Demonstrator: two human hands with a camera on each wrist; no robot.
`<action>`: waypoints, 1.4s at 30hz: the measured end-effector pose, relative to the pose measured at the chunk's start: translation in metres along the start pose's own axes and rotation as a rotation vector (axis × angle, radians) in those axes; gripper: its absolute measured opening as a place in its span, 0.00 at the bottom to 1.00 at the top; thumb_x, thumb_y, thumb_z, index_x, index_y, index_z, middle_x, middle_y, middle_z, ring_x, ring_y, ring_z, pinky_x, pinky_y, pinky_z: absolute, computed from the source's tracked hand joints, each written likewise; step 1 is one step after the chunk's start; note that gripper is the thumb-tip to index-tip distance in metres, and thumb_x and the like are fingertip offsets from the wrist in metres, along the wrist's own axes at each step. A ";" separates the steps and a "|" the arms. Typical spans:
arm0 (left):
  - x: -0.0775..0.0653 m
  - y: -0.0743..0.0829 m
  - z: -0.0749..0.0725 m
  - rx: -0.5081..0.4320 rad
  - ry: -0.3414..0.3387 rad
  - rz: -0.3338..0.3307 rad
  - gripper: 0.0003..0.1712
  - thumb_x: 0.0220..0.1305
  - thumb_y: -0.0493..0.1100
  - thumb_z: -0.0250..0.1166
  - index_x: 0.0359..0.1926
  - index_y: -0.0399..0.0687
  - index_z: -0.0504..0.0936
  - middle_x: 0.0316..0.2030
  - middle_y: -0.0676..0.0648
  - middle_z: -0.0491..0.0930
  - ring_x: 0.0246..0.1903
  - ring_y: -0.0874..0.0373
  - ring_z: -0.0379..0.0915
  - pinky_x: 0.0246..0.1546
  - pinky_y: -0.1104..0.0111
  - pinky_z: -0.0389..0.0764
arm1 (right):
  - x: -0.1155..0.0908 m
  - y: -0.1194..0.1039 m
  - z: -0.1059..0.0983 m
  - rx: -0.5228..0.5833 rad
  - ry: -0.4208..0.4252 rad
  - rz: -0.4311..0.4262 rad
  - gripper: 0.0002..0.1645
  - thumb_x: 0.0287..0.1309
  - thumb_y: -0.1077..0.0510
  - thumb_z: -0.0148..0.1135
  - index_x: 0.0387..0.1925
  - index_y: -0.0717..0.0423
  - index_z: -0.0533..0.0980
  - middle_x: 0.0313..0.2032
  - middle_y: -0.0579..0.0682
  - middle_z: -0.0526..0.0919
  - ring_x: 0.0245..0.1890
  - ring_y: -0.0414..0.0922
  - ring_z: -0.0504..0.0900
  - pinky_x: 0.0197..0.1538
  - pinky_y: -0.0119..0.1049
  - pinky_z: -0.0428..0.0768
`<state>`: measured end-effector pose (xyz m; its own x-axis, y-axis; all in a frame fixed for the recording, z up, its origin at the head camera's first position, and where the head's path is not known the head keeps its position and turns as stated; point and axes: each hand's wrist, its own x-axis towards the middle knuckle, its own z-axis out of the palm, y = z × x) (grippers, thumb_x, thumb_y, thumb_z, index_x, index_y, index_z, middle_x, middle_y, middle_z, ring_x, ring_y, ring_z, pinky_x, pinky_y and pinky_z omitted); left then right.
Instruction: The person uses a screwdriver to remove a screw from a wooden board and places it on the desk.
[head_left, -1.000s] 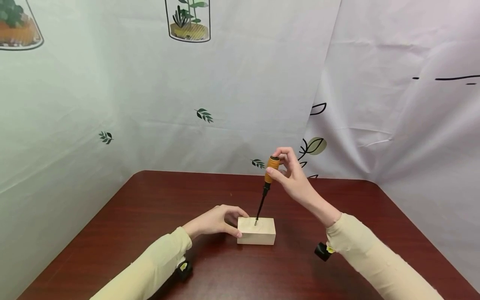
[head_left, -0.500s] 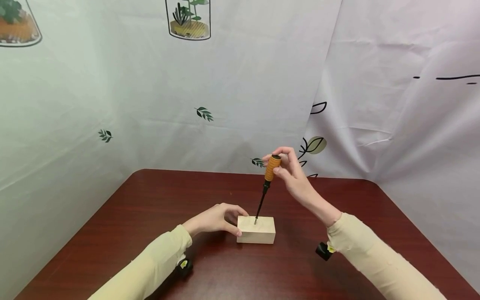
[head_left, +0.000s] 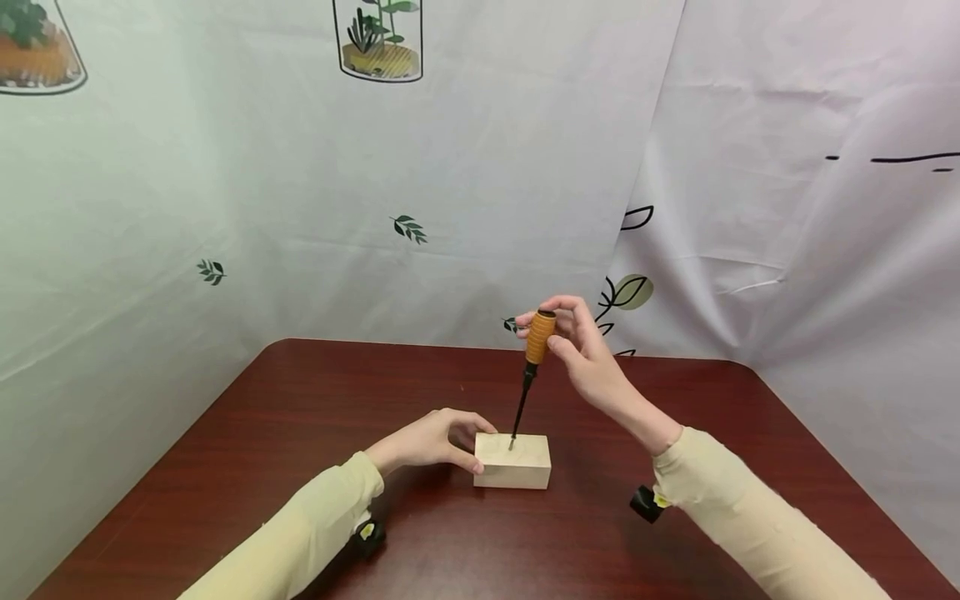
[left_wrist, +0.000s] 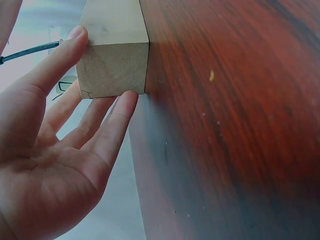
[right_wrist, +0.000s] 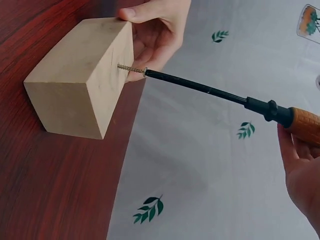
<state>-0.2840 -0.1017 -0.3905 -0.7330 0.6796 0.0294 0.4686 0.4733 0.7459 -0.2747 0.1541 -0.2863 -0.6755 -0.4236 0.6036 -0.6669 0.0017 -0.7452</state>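
A pale wooden block (head_left: 525, 477) sits on the table, its end held by my left hand (head_left: 427, 442), thumb on the near side and fingers on the far side. In the right wrist view a threaded screw (right_wrist: 131, 69) stands partly sunk in the block's top face. The tip of a screwdriver (head_left: 540, 337) with an orange handle and black shaft meets the screw's head. My right hand (head_left: 592, 362) holds that handle near its top, thumb at the right side and index finger over the end. The screwdriver leans slightly right.
The dark red wooden table (head_left: 337, 383) runs back to a white curtain (head_left: 480, 167) printed with leaves and jars. Small black devices (head_left: 645, 503) are strapped under both wrists. A tiny yellowish crumb (left_wrist: 211, 76) lies on the tabletop in the left wrist view.
The right thumb has shifted from the handle's left side to its right, and fingers now show behind it on the left. The handle has swayed slightly. The left hand and block stay put.
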 end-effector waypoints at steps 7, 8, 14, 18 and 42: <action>-0.001 0.001 0.000 -0.001 -0.003 0.011 0.28 0.52 0.47 0.77 0.55 0.56 0.81 0.43 0.50 0.85 0.44 0.60 0.85 0.53 0.59 0.80 | 0.001 0.000 0.001 -0.107 0.060 0.029 0.23 0.66 0.66 0.58 0.57 0.60 0.60 0.46 0.48 0.72 0.47 0.42 0.77 0.46 0.32 0.82; -0.001 0.001 0.000 0.000 -0.004 0.009 0.28 0.52 0.47 0.77 0.56 0.56 0.81 0.43 0.50 0.85 0.44 0.60 0.85 0.53 0.60 0.80 | 0.001 0.000 0.000 -0.100 0.051 0.025 0.22 0.67 0.67 0.57 0.57 0.60 0.60 0.47 0.48 0.74 0.48 0.43 0.78 0.48 0.32 0.82; -0.001 0.001 0.000 -0.002 0.001 -0.005 0.28 0.52 0.47 0.77 0.55 0.56 0.81 0.43 0.51 0.85 0.44 0.60 0.84 0.53 0.59 0.80 | 0.002 -0.003 -0.003 0.000 -0.038 0.008 0.18 0.72 0.69 0.39 0.60 0.61 0.56 0.57 0.51 0.78 0.56 0.44 0.81 0.54 0.36 0.80; -0.001 0.000 -0.001 -0.002 0.000 -0.004 0.28 0.52 0.47 0.77 0.55 0.56 0.81 0.43 0.51 0.85 0.44 0.60 0.84 0.53 0.59 0.80 | 0.003 -0.002 -0.002 -0.059 0.001 0.032 0.19 0.69 0.68 0.47 0.58 0.59 0.56 0.53 0.51 0.77 0.52 0.40 0.79 0.48 0.34 0.81; -0.002 0.002 -0.001 -0.018 -0.011 0.005 0.27 0.53 0.46 0.77 0.56 0.54 0.81 0.43 0.50 0.85 0.44 0.59 0.85 0.53 0.59 0.80 | 0.004 0.001 -0.002 -0.073 0.037 0.009 0.24 0.65 0.68 0.59 0.57 0.60 0.59 0.45 0.51 0.75 0.46 0.41 0.80 0.48 0.33 0.82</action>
<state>-0.2822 -0.1030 -0.3884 -0.7252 0.6881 0.0254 0.4627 0.4597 0.7580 -0.2788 0.1542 -0.2837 -0.6921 -0.3896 0.6077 -0.6808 0.0725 -0.7289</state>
